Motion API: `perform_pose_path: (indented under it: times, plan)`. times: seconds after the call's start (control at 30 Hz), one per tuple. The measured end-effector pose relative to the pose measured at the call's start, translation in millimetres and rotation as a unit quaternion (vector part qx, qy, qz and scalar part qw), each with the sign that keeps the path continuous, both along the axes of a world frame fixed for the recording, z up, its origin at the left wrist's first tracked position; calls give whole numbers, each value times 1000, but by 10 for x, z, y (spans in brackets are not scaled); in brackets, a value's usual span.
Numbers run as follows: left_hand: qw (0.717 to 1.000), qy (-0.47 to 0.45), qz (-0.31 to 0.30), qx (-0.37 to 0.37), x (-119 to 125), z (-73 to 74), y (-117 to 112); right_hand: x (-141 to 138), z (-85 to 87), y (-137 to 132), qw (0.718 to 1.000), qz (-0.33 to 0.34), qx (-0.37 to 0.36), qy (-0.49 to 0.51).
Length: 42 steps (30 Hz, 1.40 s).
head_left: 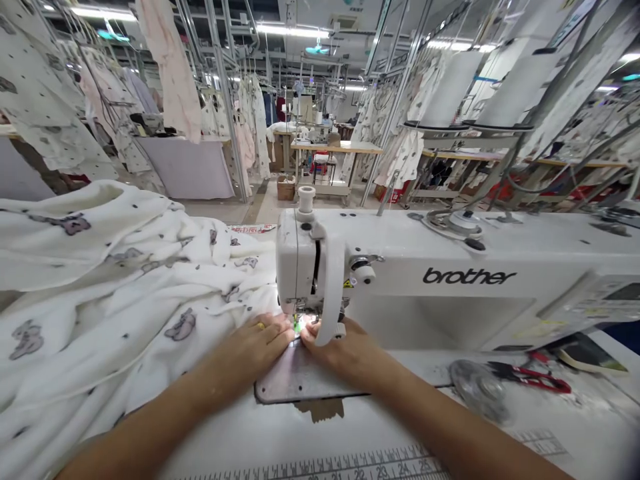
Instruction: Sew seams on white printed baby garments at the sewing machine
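A white Brother sewing machine [450, 280] stands across the table, its needle and presser foot [299, 323] lit from above. White fleece fabric [125, 293] printed with grey animals is heaped to the left and runs in under the foot. My left hand [255, 347] lies flat on the fabric just left of the needle, fingers stretched toward it, a ring on one finger. Just right of the needle, my right hand [340, 350] rests behind the white finger guard, fingertips pressed on the cloth edge at the foot. Both hands almost touch at the needle.
A metal needle plate [295, 383] sits under my hands. Red-handled snips [530, 377] and a metal disc [475, 387] lie on the table to the right. A printed ruler [350, 467] runs along the near edge. Hanging garments, racks and other work tables fill the hall behind.
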<state>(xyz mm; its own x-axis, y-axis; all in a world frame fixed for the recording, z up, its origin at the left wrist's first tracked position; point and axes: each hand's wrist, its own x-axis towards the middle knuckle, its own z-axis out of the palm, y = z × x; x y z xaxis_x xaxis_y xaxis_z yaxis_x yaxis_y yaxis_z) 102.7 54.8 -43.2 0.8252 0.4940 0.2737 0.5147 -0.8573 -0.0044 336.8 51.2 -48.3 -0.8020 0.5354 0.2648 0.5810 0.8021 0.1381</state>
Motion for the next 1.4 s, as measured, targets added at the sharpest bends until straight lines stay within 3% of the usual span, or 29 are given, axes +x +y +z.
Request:
perform_pose_path:
  times: [0.17,0.4,0.7,1.07,1.4]
  plan:
    - [998,22,-25,52,0,7,12,24,23,34,998,7,-56,17]
    - [995,-10,-36,88,12,35,14,27,135,-23,993,-45,-108,26]
    - [998,-52,2,-20,-12,-56,35,41,111,-46,995,-43,-82,39]
    - [995,-86,-36,32,-14,-29,84,78,37,-39,995,-24,-83,46]
    - [994,-103,-21,32,15,-20,119,85,32,-84,997,-27,-65,31]
